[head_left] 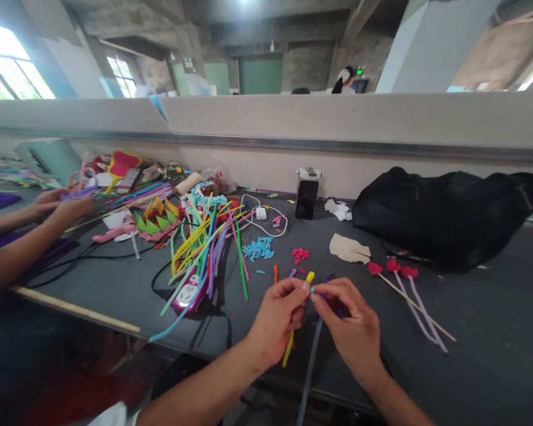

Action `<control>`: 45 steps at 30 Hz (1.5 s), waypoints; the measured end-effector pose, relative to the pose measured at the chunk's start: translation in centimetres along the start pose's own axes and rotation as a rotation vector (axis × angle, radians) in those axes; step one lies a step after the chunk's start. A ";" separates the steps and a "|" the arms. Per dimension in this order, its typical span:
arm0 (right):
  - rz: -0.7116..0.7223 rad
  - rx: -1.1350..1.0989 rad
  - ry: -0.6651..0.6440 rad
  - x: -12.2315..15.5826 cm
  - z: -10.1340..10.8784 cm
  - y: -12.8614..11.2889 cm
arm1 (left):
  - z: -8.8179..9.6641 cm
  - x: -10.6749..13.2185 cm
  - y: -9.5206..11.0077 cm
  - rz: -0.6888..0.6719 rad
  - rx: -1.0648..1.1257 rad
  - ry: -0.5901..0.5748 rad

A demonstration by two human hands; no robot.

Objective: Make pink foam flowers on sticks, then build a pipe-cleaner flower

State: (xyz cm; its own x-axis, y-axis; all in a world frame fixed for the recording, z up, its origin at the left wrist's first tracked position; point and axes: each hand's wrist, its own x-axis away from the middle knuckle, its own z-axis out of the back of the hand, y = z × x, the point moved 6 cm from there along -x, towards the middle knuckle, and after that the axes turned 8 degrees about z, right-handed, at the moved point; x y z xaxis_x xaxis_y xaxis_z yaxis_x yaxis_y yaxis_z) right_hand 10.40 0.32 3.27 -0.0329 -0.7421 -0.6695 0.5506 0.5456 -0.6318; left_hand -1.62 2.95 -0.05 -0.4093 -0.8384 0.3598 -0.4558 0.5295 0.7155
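My left hand [278,319] is closed around a yellow pipe cleaner [288,349], whose curled yellow tip shows above the thumb. Between the fingertips of my right hand [349,316] is a small light-blue piece [312,290], held against the yellow stem. Behind the right fingers a dark blue object is mostly hidden, and a greyish strip [313,361] runs down between my hands past the table edge. Just beyond my hands lie an orange piece [275,274] and a purple piece [292,273]. Farther back are a pile of blue pieces [258,248] and a pile of pinkish-red ones [300,255].
Many coloured pipe cleaners [195,236] lie across a purple power strip [189,296] at left. A phone [307,199] stands near the partition. At right are a black bag [444,213] and red flowers [393,267] on stems. Another person's hands [71,201] work at far left.
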 end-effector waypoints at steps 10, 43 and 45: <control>-0.036 -0.060 -0.027 -0.3 1.2 0.2 | -0.1 0.1 0.0 -0.136 -0.154 0.102; -0.156 -0.082 -0.035 -1.2 2.5 1.5 | -0.7 0.9 0.5 -0.156 -0.349 0.140; -0.157 -0.076 -0.037 -1.2 2.6 1.4 | -0.8 0.9 0.5 -0.158 -0.359 0.140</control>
State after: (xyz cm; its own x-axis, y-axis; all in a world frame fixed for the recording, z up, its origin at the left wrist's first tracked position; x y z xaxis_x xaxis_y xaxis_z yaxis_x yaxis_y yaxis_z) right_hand 13.38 1.02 4.20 -0.0821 -0.8337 -0.5461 0.4764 0.4484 -0.7563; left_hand -1.60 2.35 1.14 -0.2335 -0.9283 0.2894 -0.1893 0.3353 0.9229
